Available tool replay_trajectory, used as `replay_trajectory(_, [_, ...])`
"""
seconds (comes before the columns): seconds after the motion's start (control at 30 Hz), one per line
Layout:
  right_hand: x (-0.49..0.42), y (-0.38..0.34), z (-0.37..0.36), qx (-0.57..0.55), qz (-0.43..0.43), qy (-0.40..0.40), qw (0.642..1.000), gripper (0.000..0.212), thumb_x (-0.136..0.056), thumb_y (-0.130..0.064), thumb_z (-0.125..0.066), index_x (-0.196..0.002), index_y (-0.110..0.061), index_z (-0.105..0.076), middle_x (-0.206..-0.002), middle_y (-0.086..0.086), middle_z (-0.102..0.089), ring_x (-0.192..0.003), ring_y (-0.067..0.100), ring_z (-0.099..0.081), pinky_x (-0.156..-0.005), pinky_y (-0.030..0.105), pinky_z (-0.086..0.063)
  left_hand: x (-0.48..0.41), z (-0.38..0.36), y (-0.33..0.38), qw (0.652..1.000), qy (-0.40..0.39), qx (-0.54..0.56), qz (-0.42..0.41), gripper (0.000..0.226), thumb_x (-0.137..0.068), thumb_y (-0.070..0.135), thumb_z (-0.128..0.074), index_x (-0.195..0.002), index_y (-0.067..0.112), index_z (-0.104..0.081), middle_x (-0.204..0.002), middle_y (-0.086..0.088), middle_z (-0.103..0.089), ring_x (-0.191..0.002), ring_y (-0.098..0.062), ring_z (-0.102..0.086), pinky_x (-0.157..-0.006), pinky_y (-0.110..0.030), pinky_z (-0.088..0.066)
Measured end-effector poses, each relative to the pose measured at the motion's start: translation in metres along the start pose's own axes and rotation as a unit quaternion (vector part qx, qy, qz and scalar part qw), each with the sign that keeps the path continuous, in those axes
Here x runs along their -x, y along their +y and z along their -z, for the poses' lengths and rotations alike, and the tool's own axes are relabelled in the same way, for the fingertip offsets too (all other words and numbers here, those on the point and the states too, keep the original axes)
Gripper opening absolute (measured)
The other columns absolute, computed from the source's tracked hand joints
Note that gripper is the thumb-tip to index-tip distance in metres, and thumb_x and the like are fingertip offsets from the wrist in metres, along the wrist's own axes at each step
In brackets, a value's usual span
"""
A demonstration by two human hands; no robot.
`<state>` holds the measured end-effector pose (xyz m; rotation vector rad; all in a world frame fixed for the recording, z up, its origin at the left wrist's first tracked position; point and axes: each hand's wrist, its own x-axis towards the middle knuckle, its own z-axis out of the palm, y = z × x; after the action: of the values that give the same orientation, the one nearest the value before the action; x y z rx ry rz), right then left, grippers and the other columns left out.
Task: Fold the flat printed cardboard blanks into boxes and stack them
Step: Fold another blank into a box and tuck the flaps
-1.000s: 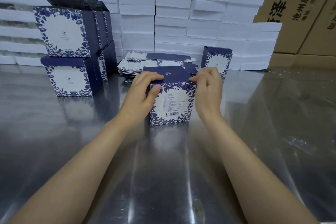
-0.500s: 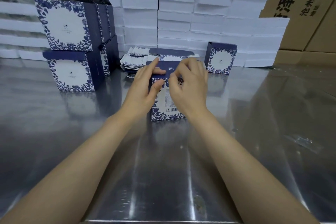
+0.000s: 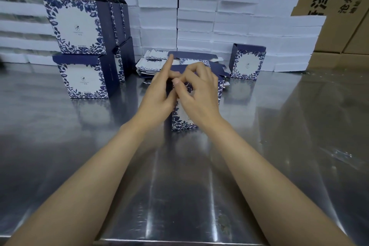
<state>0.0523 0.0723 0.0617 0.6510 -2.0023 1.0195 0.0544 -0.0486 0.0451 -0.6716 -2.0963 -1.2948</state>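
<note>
The box [image 3: 184,120] under the hands was white with navy blue leaf-and-flower borders and a solid navy top. The stacked boxes [image 3: 79,50] at far left bore the same floral frame around a white panel, with plain navy sides. The flat blanks [image 3: 159,62] matched. The bench [image 3: 279,126] was shiny grey steel. White slabs [image 3: 199,16] stood behind; brown cartons [image 3: 339,6] carried black lettering.

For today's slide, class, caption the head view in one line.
Both hands, left and right, close a floral box on the steel table.
</note>
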Motion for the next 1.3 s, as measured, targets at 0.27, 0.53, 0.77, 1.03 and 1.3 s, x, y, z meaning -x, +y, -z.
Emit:
replay_trajectory(0.27, [-0.007, 0.006, -0.003, 0.067, 0.029, 0.027, 0.997, 0.033, -0.095, -0.026, -0.047, -0.072, -0.007, -0.061, -0.084, 0.006, -0.056, -0.084, 0.028, -0.052, -0.092, 0.037, -0.033, 0.001, -0.002, 0.004, 0.996, 0.082, 0.005, 0.022, 0.034, -0.086, 0.012, -0.057, -0.100, 0.041, -0.047, -0.098, 0.027, -0.062, -0.101, -0.004, -0.061, -0.093, -0.024, -0.047])
replay_trajectory(0.53, [-0.008, 0.016, 0.000, 0.072, 0.038, 0.041, 0.996, 0.037, -0.095, -0.029, -0.039, -0.073, -0.006, -0.060, -0.083, 0.005, -0.056, -0.082, 0.027, -0.051, -0.086, 0.038, -0.036, 0.002, -0.002, 0.002, 0.996, 0.085, -0.024, 0.020, 0.016, -0.087, 0.033, -0.060, -0.093, 0.046, -0.052, -0.099, 0.012, -0.067, -0.097, -0.012, -0.065, -0.086, -0.046, -0.052])
replay_trajectory(0.77, [-0.009, 0.035, 0.008, 0.100, 0.016, 0.053, 0.993, 0.042, -0.095, -0.031, -0.036, -0.073, -0.006, -0.061, -0.084, 0.004, -0.055, -0.085, 0.025, -0.050, -0.090, 0.037, -0.034, 0.002, -0.001, 0.000, 0.996, 0.070, -0.049, 0.010, 0.010, -0.089, 0.027, -0.061, -0.097, 0.033, -0.058, -0.103, 0.018, -0.067, -0.101, -0.014, -0.064, -0.085, -0.047, -0.051])
replay_trajectory(1.03, [-0.004, 0.062, 0.022, -0.003, -0.091, 0.091, 0.992, 0.034, -0.096, -0.031, -0.037, -0.077, -0.013, -0.059, -0.094, -0.012, -0.052, -0.096, 0.017, -0.060, -0.081, 0.040, -0.045, 0.003, 0.000, -0.001, 0.997, 0.071, -0.036, 0.015, 0.010, -0.090, 0.026, -0.061, -0.096, 0.033, -0.059, -0.108, 0.018, -0.067, -0.107, -0.012, -0.062, -0.088, -0.047, -0.051])
replay_trajectory(1.3, [0.015, 0.076, 0.027, -0.174, -0.092, 0.061, 0.978, 0.017, -0.095, -0.022, -0.050, -0.096, -0.039, -0.055, -0.116, -0.014, -0.059, -0.107, -0.001, -0.057, -0.085, 0.016, -0.046, 0.008, 0.000, -0.010, 0.996, 0.087, -0.004, 0.036, 0.041, -0.091, 0.032, -0.066, -0.127, 0.025, -0.048, -0.147, 0.015, -0.038, -0.136, -0.004, -0.038, -0.099, -0.019, -0.046])
